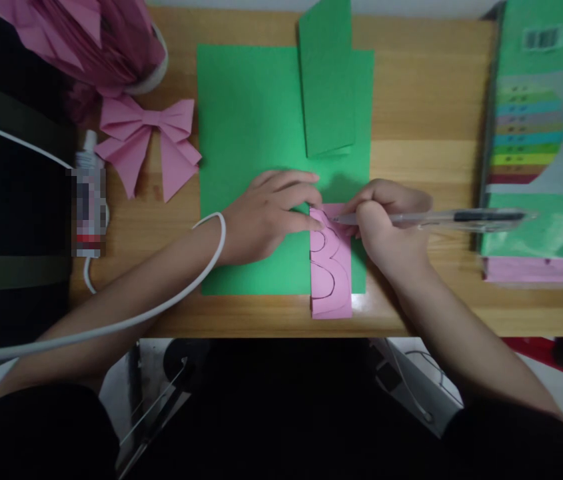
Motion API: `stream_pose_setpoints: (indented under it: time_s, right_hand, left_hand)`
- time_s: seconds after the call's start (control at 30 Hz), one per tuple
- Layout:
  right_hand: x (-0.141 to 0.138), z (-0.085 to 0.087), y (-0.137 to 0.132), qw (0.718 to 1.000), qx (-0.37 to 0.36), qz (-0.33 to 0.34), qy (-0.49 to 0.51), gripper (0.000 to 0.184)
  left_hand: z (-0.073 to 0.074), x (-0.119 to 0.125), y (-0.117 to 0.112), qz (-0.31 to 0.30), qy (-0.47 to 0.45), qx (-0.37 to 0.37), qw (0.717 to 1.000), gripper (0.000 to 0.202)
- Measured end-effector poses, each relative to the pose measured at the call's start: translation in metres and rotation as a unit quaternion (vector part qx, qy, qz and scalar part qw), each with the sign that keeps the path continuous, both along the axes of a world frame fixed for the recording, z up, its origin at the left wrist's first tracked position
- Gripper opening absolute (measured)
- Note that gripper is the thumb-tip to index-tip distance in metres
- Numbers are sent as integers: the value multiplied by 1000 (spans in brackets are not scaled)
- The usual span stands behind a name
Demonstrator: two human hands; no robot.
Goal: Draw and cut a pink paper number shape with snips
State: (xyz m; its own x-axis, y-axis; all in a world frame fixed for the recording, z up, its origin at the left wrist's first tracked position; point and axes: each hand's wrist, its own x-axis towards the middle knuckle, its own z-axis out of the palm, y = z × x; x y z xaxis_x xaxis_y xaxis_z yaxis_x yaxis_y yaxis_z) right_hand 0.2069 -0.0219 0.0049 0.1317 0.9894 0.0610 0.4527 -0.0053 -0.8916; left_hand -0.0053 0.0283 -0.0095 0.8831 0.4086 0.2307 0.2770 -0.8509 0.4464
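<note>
A folded pink paper strip [332, 280] lies upright on a large green sheet [251, 113], reaching the desk's front edge. Curved dark lines are drawn on the strip. My left hand [266, 213] rests flat on the green sheet, its fingertips pressing the strip's top left corner. My right hand [391, 220] is closed round a clear pen [461, 217] with a dark grip. The pen's tip touches the top of the pink strip. A folded green sheet [326, 80] lies on the big sheet, further back.
A pink paper bow [146, 143] and a glue tube [88, 200] lie at the left of the wooden desk [426, 100]. Pink folded paper [81, 40] is piled at the back left. A coloured paper pack [546, 133] stands at the right. A white cable [161, 307] crosses my left wrist.
</note>
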Motion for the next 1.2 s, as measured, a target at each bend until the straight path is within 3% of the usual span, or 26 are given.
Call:
stream_pose_setpoints:
  time_s: [0.53,0.93,1.2]
  right_hand:
    - [0,2,-1,1000,1,4,-10,20]
    - [2,-1,-1,1000,-4,3,-24,21]
    - [1,-1,-2,1000,-1,-1,-23,22]
  left_hand:
    - [2,1,-1,18,43,-46,998,46]
    - [2,1,0,19,19,-71,997,43]
    - [-1,-1,0,-2,-7,8,1000,46]
